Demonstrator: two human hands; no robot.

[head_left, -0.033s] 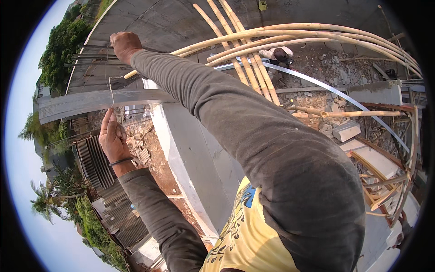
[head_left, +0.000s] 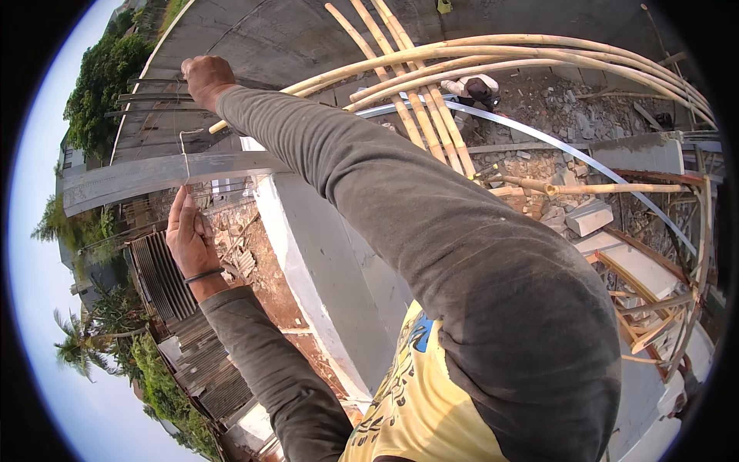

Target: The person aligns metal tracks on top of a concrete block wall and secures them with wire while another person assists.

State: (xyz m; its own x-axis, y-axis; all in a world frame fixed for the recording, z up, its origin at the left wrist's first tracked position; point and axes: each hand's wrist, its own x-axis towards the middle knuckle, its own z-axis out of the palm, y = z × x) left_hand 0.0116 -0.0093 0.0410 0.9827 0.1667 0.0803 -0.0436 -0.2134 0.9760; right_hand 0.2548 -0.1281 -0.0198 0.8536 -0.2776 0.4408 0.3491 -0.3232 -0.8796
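Applying steady tension appears advisable on the string (head_left: 185, 165), crossing the grey beam (head_left: 127, 182) between the left hand (head_left: 191, 242), fingertips nearly together, grip unclear, and the right hand (head_left: 208, 82), fisted, contents hidden.

Thin pale string (head_left: 185, 162): across long grey flat bar (head_left: 115, 182) | bare left hand (head_left: 190, 242): at bar's lower edge | bare right hand (head_left: 208, 82): above bar | long tan bamboo poles (head_left: 531, 41): mostly right of hands
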